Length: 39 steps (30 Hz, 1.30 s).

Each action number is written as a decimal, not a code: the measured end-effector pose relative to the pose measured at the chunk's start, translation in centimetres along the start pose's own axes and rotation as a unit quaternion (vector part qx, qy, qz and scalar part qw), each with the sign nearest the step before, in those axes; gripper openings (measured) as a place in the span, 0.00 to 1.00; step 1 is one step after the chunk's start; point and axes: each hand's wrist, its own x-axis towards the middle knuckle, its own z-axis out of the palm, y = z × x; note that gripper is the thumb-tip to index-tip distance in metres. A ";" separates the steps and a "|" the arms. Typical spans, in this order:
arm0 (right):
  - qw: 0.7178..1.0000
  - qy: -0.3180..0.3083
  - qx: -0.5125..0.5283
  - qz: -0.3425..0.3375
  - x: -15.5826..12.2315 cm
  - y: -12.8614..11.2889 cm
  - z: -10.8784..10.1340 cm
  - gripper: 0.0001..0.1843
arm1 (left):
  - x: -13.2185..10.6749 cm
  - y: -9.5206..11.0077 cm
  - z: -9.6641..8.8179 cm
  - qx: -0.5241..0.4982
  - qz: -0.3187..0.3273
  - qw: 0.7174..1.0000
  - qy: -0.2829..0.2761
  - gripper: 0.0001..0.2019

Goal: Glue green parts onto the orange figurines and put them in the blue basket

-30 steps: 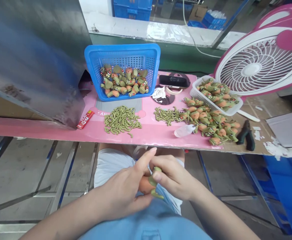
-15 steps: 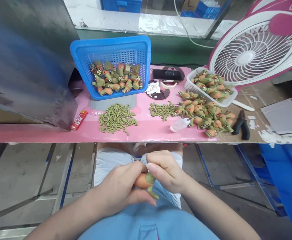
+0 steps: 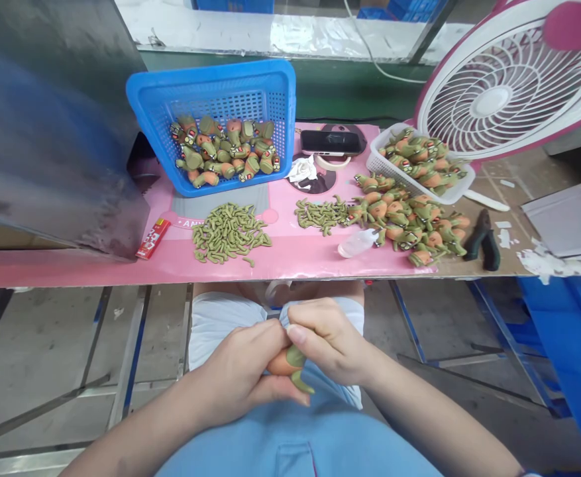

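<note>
Over my lap, below the table edge, my left hand is closed around a small orange and green toy figure. A curved green limb sticks out from the figure's lower side. My right hand is closed, its thumb and fingers pinched together at the upper end of the figure, against the left fingertips. Whatever lies in that pinch is hidden by the fingers. On the table ahead are a heap of small green curved pieces and a smaller heap of similar pieces.
A blue basket of figures stands at the back left. To the right are piled figures, a white basket with more, a squeeze bottle, pliers and a fan. A phone and red box lie on the table.
The view has shifted slightly. Both hands keep their hold around the figure, with only a small shift of the right thumb and fingers over its upper end.
</note>
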 end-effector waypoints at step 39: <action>0.987 0.141 -0.030 -0.069 -0.2 1.6 1.0 0.12 | 0.9 -0.5 2.3 -0.639 -0.315 0.700 0.048 0.24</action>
